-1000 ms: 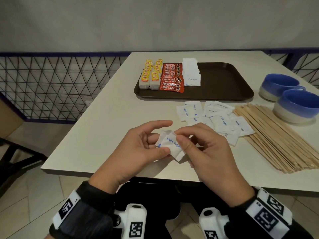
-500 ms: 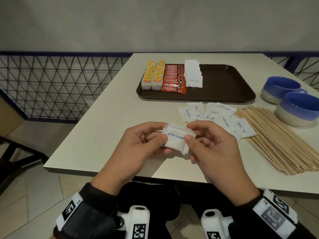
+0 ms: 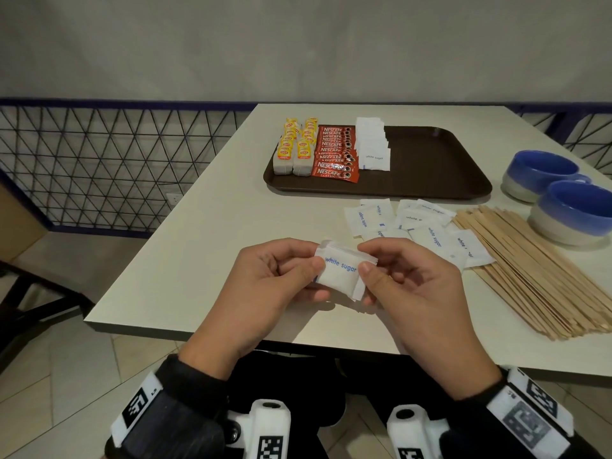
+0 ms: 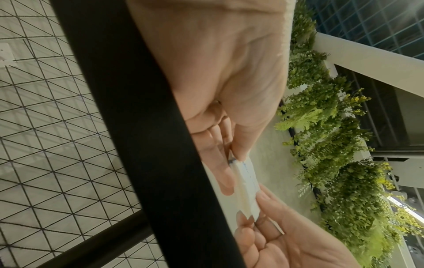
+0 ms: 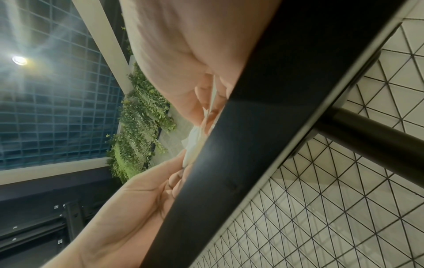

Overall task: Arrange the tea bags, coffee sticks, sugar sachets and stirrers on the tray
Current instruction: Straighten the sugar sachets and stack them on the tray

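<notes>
A grey wall (image 3: 298,44) rises behind wire-mesh fencing (image 3: 99,167) and tiled floor (image 3: 66,376).

One brown tray (image 3: 430,167) holds two rows of tea bags (image 3: 293,150). Two blue-and-white cups (image 3: 569,210) stand nearby. Two hands (image 3: 265,283) show. The stirrers (image 3: 530,276) are too many to count.

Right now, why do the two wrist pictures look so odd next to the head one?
Head view: evenly lit, sharp, "white sugar" readable on the sachets. Left wrist view: tilted, the hand close and soft, a black bar crossing. Right wrist view: lamp glare at upper left, the table edge hiding most fingers.
</notes>
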`<state>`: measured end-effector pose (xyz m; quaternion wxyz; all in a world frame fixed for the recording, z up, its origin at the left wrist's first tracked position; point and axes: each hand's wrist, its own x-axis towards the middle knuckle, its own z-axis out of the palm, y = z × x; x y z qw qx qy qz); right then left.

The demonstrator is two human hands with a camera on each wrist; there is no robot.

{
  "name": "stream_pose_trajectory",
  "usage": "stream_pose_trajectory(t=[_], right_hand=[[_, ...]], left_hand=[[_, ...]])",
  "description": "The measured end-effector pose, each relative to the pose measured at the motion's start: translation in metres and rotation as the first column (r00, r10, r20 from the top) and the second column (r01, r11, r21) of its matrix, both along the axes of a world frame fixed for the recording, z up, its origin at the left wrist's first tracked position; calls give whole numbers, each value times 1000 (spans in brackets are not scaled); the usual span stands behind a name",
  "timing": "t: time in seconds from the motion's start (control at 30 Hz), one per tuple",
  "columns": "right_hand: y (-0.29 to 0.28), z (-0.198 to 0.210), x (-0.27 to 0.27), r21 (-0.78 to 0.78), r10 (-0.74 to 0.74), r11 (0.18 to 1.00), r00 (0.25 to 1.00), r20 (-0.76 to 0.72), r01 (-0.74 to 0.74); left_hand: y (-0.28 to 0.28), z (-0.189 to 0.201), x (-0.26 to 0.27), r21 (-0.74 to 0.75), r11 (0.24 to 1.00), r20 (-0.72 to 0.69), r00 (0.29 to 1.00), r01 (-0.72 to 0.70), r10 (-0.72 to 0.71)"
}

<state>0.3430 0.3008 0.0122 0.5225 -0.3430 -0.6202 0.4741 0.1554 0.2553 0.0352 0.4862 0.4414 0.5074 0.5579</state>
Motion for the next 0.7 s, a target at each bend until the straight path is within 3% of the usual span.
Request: stream_pose_trajectory(t=[0.17, 0.5, 0.7], right_hand=[[0, 1, -1, -84, -8, 996, 1000, -9, 8], [-5, 3, 0, -23, 42, 999, 998, 53, -41], [-1, 4, 2, -47, 33, 998, 999, 4, -33]], left_hand=[[0, -1, -2, 14, 1000, 11, 1000, -6, 6], [1, 2, 4, 41, 996, -25, 997, -74, 75], [0, 2, 3, 46, 995, -24, 996, -84, 85]])
